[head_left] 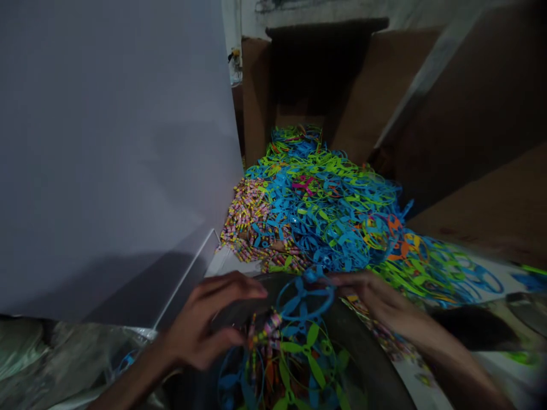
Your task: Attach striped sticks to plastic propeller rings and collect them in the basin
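Right below the fingers, a dark round basin (367, 347) held tangled propellers! Left hand (200, 322) curled loosely over it, gripping nothing; right hand (371, 296) stretched out, fingertips (337, 278) on a blue plastic propeller (303, 299), pinch unclear; a bigger propeller heap (325, 216) lay beyond the fingers.

Dim, muted light fills the view, with no visible lamp and no glare. A soft, dark shadow crosses the lower part of the pale panel (106, 142), and the cardboard box (384, 91) sinks into deep shade. Motion blur softens the left hand (205, 322), right hand (376, 296) and plastic rotors (440, 273), while wide-angle distortion bends the edges.
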A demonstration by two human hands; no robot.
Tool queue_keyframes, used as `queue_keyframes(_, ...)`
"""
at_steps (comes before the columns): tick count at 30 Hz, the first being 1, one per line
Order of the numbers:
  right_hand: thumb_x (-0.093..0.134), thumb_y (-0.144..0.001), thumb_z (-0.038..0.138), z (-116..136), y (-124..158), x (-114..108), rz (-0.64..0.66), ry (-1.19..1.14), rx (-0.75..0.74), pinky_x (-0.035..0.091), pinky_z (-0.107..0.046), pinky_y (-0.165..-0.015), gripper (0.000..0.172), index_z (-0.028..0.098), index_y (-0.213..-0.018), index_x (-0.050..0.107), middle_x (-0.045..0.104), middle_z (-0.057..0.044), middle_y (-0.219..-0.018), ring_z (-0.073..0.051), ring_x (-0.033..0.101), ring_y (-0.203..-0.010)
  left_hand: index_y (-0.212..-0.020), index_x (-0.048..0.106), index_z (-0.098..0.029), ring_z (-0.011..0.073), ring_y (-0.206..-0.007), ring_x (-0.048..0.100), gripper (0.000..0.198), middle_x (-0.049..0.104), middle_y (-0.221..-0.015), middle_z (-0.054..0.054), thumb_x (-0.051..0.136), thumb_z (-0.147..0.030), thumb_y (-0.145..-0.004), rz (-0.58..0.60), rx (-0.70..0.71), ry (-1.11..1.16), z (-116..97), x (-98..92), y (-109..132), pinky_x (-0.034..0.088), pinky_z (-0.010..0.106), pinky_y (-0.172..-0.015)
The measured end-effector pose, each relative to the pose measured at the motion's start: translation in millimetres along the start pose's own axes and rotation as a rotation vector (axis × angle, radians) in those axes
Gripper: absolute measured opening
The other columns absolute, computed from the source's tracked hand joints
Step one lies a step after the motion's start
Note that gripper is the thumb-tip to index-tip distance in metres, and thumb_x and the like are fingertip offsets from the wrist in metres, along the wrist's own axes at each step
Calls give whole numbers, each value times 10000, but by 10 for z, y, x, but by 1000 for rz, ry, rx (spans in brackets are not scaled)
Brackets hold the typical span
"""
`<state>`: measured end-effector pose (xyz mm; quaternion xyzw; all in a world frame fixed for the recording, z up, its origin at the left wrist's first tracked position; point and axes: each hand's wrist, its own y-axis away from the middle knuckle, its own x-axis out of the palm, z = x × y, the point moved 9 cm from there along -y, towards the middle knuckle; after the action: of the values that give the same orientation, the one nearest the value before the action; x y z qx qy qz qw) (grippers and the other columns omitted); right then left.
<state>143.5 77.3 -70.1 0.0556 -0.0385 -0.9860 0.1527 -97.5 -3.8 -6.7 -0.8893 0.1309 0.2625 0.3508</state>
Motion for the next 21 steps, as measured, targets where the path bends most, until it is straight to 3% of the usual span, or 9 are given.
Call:
queue_keyframes(3,636,-771,696,46,-167,-312,-71,425,-65,511,-404,-741,481,243,-721,788,764,-82,-777,-328,694,-794,-954,672,-171,175,-810,699,470,738,-907,82,273,-400,-1054,-171,-252,-213,589,-215,68,560,286,-733)
queue_keyframes(4,602,-814,664,76,-244,-323,-96,489,-114,504,-400,-735,460,252,-707,776,759,-72,-752,-321,693,-767,-975,666,-162,175,-837,699,402,739,-928,83,307,-325,-1051,-152,-347,-383,833,-198,93,555,280,-756)
queue_keyframes(5,581,-852,618,101,-331,-272,-97,535,-177,502,-398,-746,420,262,-743,774,763,-66,-774,-316,695,-778,-1059,659,-161,181,-917,698,336,738,-1002,88,345,-277,-1037,-28,-371,-542,1047,-69,91,552,281,-807)
queue_keyframes(7,556,-914,482,103,-529,-23,-29,703,-305,498,-397,-821,304,270,-918,773,768,-70,-924,-304,695,-886,-1154,652,-162,220,-1082,664,265,723,-1128,109,474,-164,-957,87,-364,-610,1394,163,90,517,330,-944)
queue_keyframes(9,582,-923,356,-34,-747,305,114,971,-360,452,-396,-962,259,246,-1099,737,725,-97,-1120,-289,645,-1077,-1235,622,-136,293,-1201,603,375,655,-1278,173,516,-75,-881,157,-370,-674,1647,367,95,487,424,-989)
queue_keyframes(13,882,-640,280,-329,-1118,584,203,1072,-316,323,-483,-1094,508,209,-1122,738,641,-162,-1270,-383,495,-1274,-1362,532,-172,344,-1374,435,454,443,-1519,182,530,-134,-909,230,-354,-773,1856,631,70,397,523,-1063)
queue_keyframes(15,924,-563,296,-419,-1214,603,192,1061,-297,285,-539,-1093,540,188,-1063,751,614,-188,-1294,-429,450,-1293,-1362,524,-184,333,-1377,421,411,453,-1510,164,526,-255,-957,249,-335,-794,1893,710,45,370,519,-1085)
queue_keyframes(19,826,-688,375,-466,-1275,498,129,944,-282,294,-500,-1054,242,201,-826,730,677,-130,-1134,-368,500,-1215,-1245,592,-165,337,-1227,526,325,591,-1305,175,517,-326,-974,244,-355,-820,1980,794,21,432,501,-1005)
queue_keyframes(21,739,-760,437,-454,-1284,397,92,836,-257,364,-434,-971,239,203,-787,697,705,-87,-942,-311,582,-1068,-1197,614,-176,326,-1174,549,284,623,-1227,156,545,-314,-959,235,-357,-813,1997,817,20,451,477,-981)
